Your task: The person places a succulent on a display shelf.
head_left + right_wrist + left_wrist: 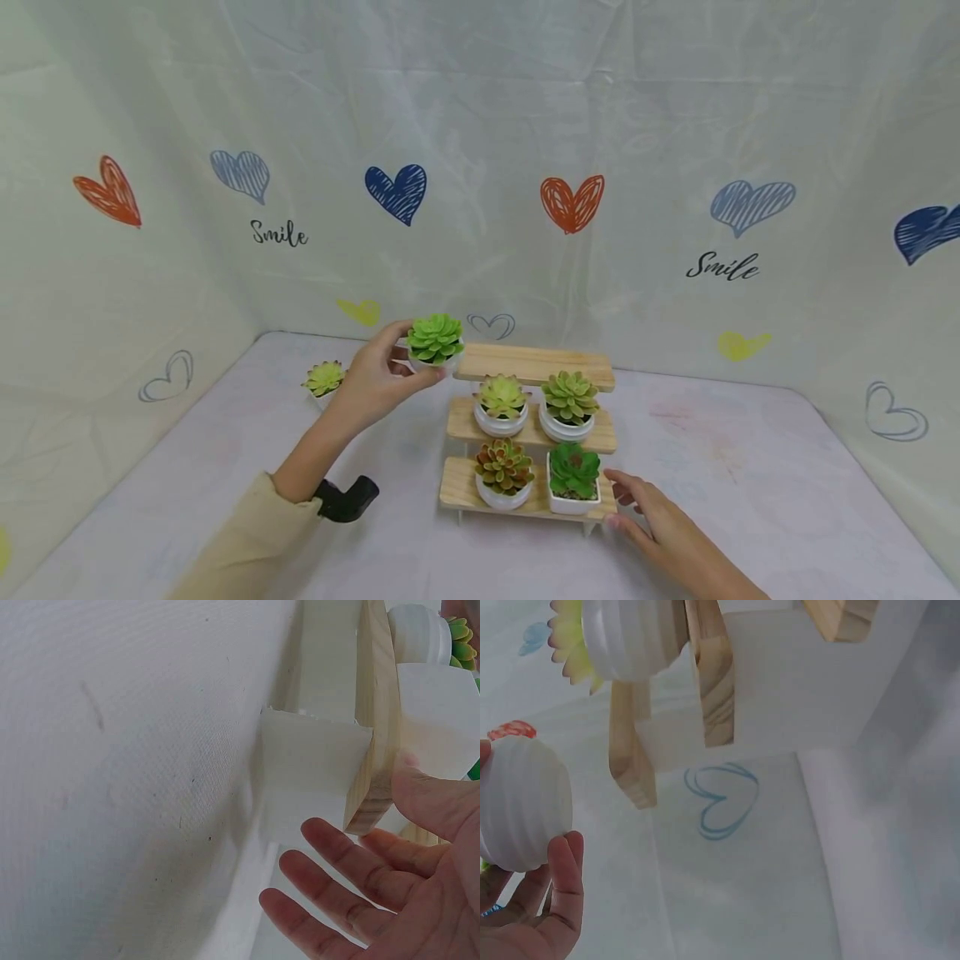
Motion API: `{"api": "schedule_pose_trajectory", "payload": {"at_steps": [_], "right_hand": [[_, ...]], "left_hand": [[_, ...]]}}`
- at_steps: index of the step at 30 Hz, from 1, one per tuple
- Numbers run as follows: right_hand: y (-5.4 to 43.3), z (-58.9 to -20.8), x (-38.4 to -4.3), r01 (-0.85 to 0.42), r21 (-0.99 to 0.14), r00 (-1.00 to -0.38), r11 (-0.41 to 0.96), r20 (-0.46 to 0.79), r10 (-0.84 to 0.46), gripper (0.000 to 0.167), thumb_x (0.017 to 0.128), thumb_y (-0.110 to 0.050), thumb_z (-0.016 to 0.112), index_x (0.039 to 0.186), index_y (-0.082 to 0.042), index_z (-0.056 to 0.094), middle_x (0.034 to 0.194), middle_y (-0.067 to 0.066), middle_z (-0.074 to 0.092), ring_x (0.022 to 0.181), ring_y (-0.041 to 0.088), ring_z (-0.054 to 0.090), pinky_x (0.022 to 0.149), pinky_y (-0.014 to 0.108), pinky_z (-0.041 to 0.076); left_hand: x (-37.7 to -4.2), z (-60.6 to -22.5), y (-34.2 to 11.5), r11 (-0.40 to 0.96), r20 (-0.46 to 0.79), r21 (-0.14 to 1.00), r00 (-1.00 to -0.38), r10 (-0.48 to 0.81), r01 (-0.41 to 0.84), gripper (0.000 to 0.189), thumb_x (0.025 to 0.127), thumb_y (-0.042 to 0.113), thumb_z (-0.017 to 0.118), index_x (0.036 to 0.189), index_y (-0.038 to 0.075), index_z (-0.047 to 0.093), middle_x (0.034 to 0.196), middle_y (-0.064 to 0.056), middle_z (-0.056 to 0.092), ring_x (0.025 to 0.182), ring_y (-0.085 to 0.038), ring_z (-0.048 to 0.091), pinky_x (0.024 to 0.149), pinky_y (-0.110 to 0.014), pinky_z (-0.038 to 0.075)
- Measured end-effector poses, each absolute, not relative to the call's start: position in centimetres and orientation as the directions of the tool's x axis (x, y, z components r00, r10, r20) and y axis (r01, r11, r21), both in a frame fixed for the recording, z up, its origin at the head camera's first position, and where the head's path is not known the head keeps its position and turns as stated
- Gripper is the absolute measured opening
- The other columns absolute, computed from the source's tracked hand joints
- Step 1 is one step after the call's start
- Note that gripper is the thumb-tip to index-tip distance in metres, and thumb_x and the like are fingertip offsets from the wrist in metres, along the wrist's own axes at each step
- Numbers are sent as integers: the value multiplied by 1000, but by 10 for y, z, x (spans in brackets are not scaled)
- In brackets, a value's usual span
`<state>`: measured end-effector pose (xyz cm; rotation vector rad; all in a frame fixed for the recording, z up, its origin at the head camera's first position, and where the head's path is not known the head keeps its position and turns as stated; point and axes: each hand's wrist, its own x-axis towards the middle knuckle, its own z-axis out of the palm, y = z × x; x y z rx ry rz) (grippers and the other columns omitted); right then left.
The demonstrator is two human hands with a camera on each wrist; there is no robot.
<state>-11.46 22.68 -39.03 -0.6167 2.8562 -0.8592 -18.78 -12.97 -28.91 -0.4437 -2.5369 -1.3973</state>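
Note:
In the head view my left hand [380, 375] grips a potted succulent [435, 337] with bright green leaves, raised beside the top tier of a wooden three-tier stand [534, 364]. Its ribbed white pot [526, 802] sits between thumb and fingers in the left wrist view. My right hand [652, 521] is at the right end of the stand's bottom board. There the thumb [431, 799] touches the board, the other fingers extended loosely. Two succulents in round white pots, one yellow-green [502, 396] and one green [569, 397], stand on the middle tier.
The bottom tier bears a reddish-brown succulent [504, 467] and a dark green one [574, 471] in a square pot. Another yellow-green succulent [325, 377] stands on the table [397, 533] at left, partly behind my left forearm. A heart-printed curtain [480, 125] hangs behind.

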Motion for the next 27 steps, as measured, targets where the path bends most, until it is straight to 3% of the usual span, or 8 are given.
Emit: {"api": "schedule_pose_trajectory", "payload": {"at_steps": [8,27], "right_hand": [[227,-391,-114,-361,-546,-910,756,29,-414,58,93,-33,53,134,4,39,113,8,55,96,25,56,74,35,50],[227,-391,-115,-363,-536,-913,762,41,-407,58,93,-35,53,135,3,39,112,6,55,96,24,56,74,35,50]], "left_hand": [[-197,-285,-98,475,335,776,-910,245,414,64,77,24,75,133,11,46,124,-9,55,94,-21,58,79,-32,52],[-218,-280,-59,424,271,814,-904,330,398,65,80,27,73,135,11,44,127,-8,54,100,-22,60,76,-32,55]]}}
